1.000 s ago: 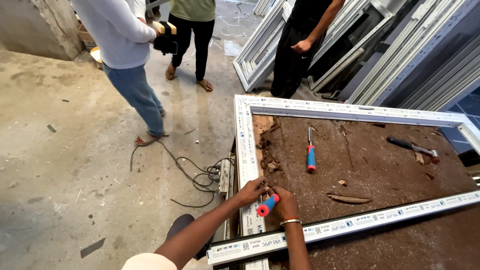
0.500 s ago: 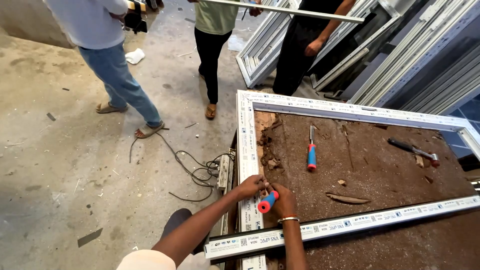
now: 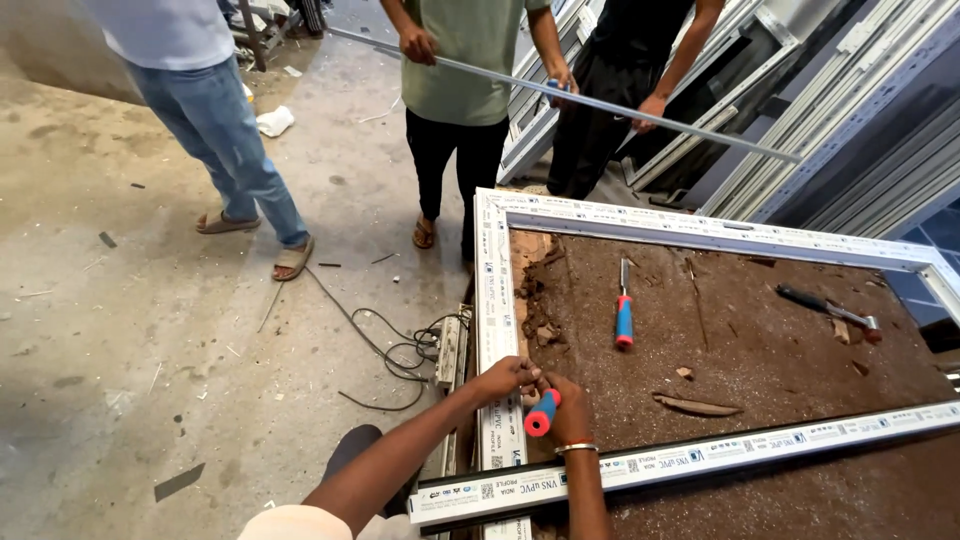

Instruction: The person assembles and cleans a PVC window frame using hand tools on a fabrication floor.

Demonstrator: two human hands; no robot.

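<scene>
The right hand (image 3: 572, 415) is closed around a screwdriver with a red and blue handle (image 3: 541, 413), its tip hidden where it meets the left side rail of the white window frame (image 3: 497, 300). The left hand (image 3: 508, 376) rests beside it on the same rail, fingers curled and pinching at the tool's tip; what they pinch, if anything, is too small to tell. The frame lies flat on a brown worktable (image 3: 760, 350).

Hazards, as judged from this position:
1. Tip slip. The left fingers sit right at the tool's point; a slip off the smooth rail could jab them or score the profile.
2. Overhead strip. 2 other people hold a long metal strip (image 3: 600, 103) just beyond the far rail; a drop or swing could strike the frame.
3. Trip risk. A tangled black cable (image 3: 395, 350) lies on the floor near the table edge and the sandalled feet.

Loose tools: a second screwdriver (image 3: 623, 310) and a hammer (image 3: 830, 312) lie inside the frame, well apart from the hands.

Markings: a protective film with repeated blue lettering and small square black codes runs along every rail; no packages or signs are visible
</scene>
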